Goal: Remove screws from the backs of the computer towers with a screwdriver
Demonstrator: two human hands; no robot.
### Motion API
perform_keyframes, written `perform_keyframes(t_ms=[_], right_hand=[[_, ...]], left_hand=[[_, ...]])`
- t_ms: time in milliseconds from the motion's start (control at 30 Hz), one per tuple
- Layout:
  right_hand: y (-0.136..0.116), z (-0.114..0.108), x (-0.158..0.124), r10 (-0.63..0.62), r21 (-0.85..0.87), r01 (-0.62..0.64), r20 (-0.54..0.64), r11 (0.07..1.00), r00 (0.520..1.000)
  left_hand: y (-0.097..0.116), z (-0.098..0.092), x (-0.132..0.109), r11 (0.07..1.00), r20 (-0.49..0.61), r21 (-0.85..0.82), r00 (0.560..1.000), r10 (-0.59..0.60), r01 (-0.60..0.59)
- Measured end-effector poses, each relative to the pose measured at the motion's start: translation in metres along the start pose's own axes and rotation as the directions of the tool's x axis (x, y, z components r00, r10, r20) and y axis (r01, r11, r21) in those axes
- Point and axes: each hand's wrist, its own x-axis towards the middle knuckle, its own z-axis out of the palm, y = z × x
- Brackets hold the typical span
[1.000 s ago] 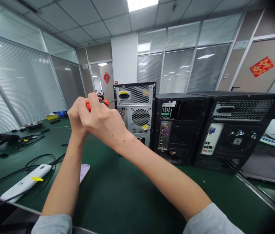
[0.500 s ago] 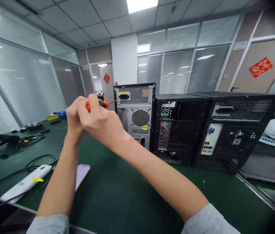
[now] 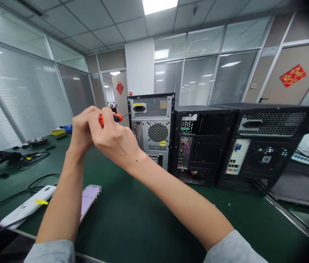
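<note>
My right hand (image 3: 113, 137) is wrapped around the orange and black handle of a screwdriver (image 3: 118, 117). Behind it, my left hand (image 3: 81, 128) is closed at the back end of the same handle, its fingers partly hidden by the right hand. The screwdriver's thin shaft points away to the right, and its tip meets the upper left rear edge of a silver-backed computer case (image 3: 158, 128). That case stands upright, showing a power socket, a fan grille and ports; my right hand and forearm cover its lower left part.
Two black computer cases (image 3: 206, 146) (image 3: 269, 149) stand to the right. On the green table (image 3: 132, 226) lie a phone (image 3: 90, 199), a white power strip (image 3: 28, 208) and black cables (image 3: 6, 157). A metal bowl (image 3: 37, 141) sits at the far left.
My left hand and forearm have shifted slightly left, with the wrist turned a little. The right hand has moved only slightly, and the screwdriver tip stays at the case edge.
</note>
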Motion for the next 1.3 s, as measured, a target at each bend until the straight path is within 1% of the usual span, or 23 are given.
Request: perform_keyframes(t_ms=[167,267,433,600,700,767,867,1033,1167,1300], right_hand=[[-0.001,0.004,0.0,0.012,0.012,-0.012,-0.042,1.0,0.999],[-0.002,0.004,0.0,0.012,0.01,-0.012,-0.022,1.0,1.0],[-0.004,0.004,-0.001,0.036,0.015,-0.036,-0.006,0.999,0.999],[-0.006,0.008,-0.003,0.074,0.002,-0.075,-0.085,0.997,0.994],[-0.006,0.011,-0.004,0.088,-0.016,-0.091,-0.131,0.996,0.987],[-0.005,0.013,-0.004,0.097,-0.03,-0.102,-0.156,0.994,0.983],[-0.005,0.013,-0.006,0.1,-0.039,-0.108,-0.174,0.993,0.98],[-0.004,0.01,-0.008,0.098,-0.016,-0.101,-0.136,0.995,0.986],[-0.003,0.009,-0.009,0.099,0.002,-0.099,-0.089,0.995,0.991],[0.003,0.008,-0.011,0.087,-0.009,-0.088,-0.063,0.996,0.994]], left_hand=[[-0.004,-0.003,0.003,0.999,0.039,-0.033,0.999,0.011,-0.009],[-0.004,-0.005,0.005,0.998,0.052,-0.056,0.998,0.036,-0.033],[-0.004,-0.007,0.007,0.997,0.088,-0.039,0.994,0.069,-0.065],[-0.005,-0.008,0.011,0.995,0.124,-0.025,0.987,0.101,-0.098],[-0.004,-0.01,0.014,0.992,0.166,-0.043,0.978,0.125,-0.119],[-0.002,-0.011,0.016,0.991,0.191,-0.06,0.973,0.129,-0.119],[0.0,-0.012,0.017,0.992,0.2,-0.052,0.972,0.125,-0.117],[0.001,-0.008,0.011,0.991,0.138,-0.028,0.982,0.132,-0.129],[0.001,-0.002,0.005,0.995,0.093,-0.037,0.991,0.093,-0.09],[0.0,0.007,0.0,0.995,-0.021,0.002,0.995,0.097,-0.097]])
